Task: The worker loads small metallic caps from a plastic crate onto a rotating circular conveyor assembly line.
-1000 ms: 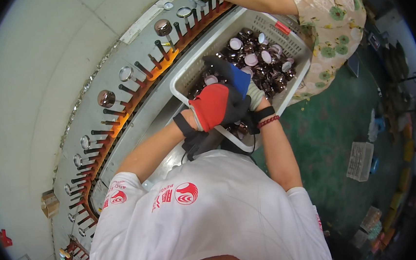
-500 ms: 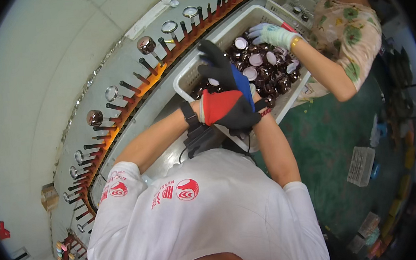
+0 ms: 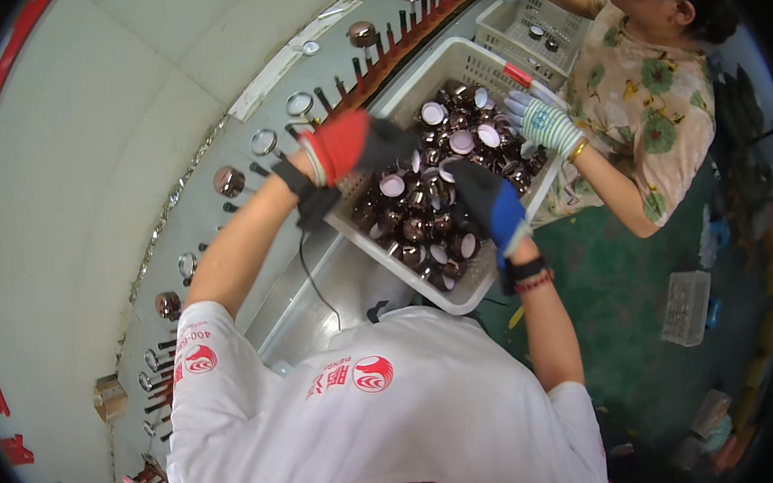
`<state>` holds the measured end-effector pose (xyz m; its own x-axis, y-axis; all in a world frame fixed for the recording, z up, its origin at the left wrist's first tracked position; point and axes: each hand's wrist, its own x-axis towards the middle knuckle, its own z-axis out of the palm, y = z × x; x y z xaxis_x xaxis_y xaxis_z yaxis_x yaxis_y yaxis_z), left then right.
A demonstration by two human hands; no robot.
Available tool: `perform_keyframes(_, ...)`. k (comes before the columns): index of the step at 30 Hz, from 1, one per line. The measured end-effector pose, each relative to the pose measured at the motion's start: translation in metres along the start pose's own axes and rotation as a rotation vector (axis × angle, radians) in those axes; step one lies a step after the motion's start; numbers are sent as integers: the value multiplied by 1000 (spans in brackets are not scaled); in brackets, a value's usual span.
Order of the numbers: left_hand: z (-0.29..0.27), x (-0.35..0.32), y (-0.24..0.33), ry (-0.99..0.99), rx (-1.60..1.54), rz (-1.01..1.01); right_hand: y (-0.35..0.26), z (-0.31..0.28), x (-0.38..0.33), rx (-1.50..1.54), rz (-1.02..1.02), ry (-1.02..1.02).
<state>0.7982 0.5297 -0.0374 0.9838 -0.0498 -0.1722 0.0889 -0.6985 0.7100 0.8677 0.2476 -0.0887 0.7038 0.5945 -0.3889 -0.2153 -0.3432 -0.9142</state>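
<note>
Your left hand (image 3: 359, 144), in a red and black glove, is over the left edge of the big crate (image 3: 457, 301); its fingers are blurred, so I cannot tell whether they hold anything. Your right hand (image 3: 490, 202), gloved in blue and black, reaches in over the crate's right side, its fingers down at the shiny dark caps (image 3: 415, 230); I cannot tell whether it grips one. Those caps lie heaped inside the crate, some showing pale discs. A co-worker's striped glove (image 3: 548, 127) is at the crate's far right edge. Beyond the crate's far end sits a smaller basket (image 3: 531, 59); left of it runs a row of pegs (image 3: 358, 71).
</note>
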Motion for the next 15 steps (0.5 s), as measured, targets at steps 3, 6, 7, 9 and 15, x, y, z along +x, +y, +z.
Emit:
perform_keyframes(3, -66, 69, -7, 489, 204, -20, 45, -42, -5, -397, -636, 401)
perform_keyframes(6, -114, 126, -75, 695, 777, -57, 47, -50, -5, -523, -715, 420)
perform_keyframes(7, -126, 134, -96, 652, 736, -114, 49, -50, -6, -646, -738, 361)
perform_keyframes(9, -136, 147, -98, 259, 181, -285, 53, -52, -8, -758, -723, 314)
perform_keyframes(15, -131, 124, -104, -36, 528, -458, 45, -50, 2, -655, -802, 363)
